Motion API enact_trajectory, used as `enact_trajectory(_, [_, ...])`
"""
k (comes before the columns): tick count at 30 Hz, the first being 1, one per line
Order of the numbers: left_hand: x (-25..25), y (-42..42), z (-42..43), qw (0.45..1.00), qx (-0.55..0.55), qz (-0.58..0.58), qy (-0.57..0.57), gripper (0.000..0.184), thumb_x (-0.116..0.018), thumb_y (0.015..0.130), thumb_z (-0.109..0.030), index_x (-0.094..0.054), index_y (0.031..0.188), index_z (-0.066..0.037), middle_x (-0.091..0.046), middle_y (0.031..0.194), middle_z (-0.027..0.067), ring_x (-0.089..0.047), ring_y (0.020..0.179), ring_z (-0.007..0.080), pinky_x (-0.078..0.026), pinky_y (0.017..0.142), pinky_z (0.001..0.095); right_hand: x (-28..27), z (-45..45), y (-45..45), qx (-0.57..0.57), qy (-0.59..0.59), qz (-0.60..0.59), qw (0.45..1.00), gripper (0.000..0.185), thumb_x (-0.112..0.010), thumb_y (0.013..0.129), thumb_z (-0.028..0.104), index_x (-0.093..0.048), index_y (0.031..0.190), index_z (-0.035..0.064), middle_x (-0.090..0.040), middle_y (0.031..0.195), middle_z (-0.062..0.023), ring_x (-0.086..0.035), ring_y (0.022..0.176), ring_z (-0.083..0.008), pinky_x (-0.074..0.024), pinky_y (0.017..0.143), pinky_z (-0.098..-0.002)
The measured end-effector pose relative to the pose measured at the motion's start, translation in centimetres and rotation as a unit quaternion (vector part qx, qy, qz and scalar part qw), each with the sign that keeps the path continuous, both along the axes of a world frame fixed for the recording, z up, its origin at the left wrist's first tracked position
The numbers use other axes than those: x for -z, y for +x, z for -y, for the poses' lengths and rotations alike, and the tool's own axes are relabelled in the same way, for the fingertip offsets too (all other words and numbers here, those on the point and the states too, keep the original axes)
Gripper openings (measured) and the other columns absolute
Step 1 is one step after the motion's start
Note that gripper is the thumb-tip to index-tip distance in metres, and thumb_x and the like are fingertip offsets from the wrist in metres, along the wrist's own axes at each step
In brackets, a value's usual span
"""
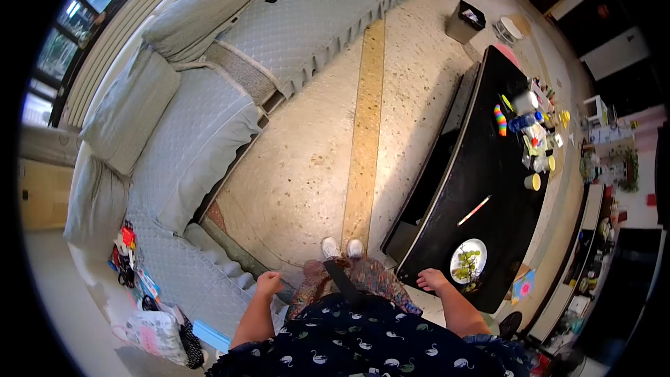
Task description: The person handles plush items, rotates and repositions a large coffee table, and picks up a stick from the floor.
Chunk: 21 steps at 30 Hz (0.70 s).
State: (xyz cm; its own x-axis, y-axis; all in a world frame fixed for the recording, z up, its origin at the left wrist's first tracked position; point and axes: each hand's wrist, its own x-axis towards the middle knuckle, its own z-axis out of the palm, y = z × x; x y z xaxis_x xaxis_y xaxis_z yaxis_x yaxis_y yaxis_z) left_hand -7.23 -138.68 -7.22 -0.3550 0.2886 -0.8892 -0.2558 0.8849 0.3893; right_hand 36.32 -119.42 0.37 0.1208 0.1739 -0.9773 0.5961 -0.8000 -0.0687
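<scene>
Both hands are held out in front of the body at waist height. My left hand [269, 283] hangs near the grey-blue covered sofa [188, 265], its fingers curled in, and nothing shows in it. My right hand [431, 280] is beside the near end of the black table [447, 237], with its fingers partly bent and apart, holding nothing. Close to it on the table is a white plate [457, 270] with green sprigs. A thin pink and white stick [474, 211] lies farther up the table.
Several cups, bottles and a rainbow-coloured item [500, 120] crowd the table's far part. A waste bin [465, 22] stands beyond it on the floor. The L-shaped sofa runs along the left, with bags [157, 335] at its near end.
</scene>
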Motion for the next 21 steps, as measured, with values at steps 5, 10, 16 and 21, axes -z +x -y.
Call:
enact_trajectory(5, [0.2, -1.3, -7.5, 0.994, 0.088, -0.017, 0.068, 0.013, -0.051, 0.069, -0.012, -0.054, 0.071, 0.000, -0.050, 0.057, 0.0051, -0.049, 0.046, 0.0121, -0.043, 0.041, 0.0250, -0.3, -1.2, -1.6, -0.020, -0.023, 0.015, 0.999, 0.025, -0.039, 0.075, 0.020, -0.047, 0.093, 0.0037, -0.053, 0.083, -0.0093, -0.052, 0.073, -0.0165, -0.0417, 0.059, -0.0255])
enact_trajectory(10, [-1.7, -3.3, -18.3, 0.991, 0.099, 0.000, 0.085, 0.012, -0.052, 0.068, -0.011, -0.054, 0.071, 0.000, -0.050, 0.057, 0.0053, -0.050, 0.049, 0.0124, -0.042, 0.041, 0.0249, 1.0, -6.8, -3.1, -0.019, 0.028, -0.018, 0.999, 0.024, -0.041, 0.074, 0.022, -0.049, 0.089, 0.0053, -0.054, 0.077, -0.0068, -0.053, 0.067, -0.0154, -0.0419, 0.057, -0.0261])
enact_trajectory(16, [-0.6, -6.1, -29.1, 0.959, 0.272, -0.068, 0.030, 0.010, -0.051, 0.068, -0.013, -0.054, 0.068, -0.004, -0.052, 0.056, 0.0065, -0.049, 0.045, 0.0151, -0.042, 0.043, 0.0261, 3.2, -17.9, -3.4, 0.034, 0.049, -0.041, 0.997, 0.023, -0.040, 0.075, 0.020, -0.050, 0.090, 0.0056, -0.055, 0.076, -0.0080, -0.054, 0.069, -0.0163, -0.0417, 0.056, -0.0274])
enact_trajectory(21, [-1.1, -6.3, -42.9, 0.946, 0.297, -0.124, 0.045, 0.019, -0.054, 0.065, -0.026, -0.058, 0.076, -0.011, -0.056, 0.061, 0.0093, -0.052, 0.054, 0.0179, -0.043, 0.058, 0.0318, 1.5, -29.4, -4.5, 0.088, 0.127, -0.050, 0.987, 0.029, -0.037, 0.078, 0.024, -0.044, 0.099, 0.0052, -0.053, 0.087, -0.0116, -0.052, 0.078, -0.0187, -0.0421, 0.064, -0.0282])
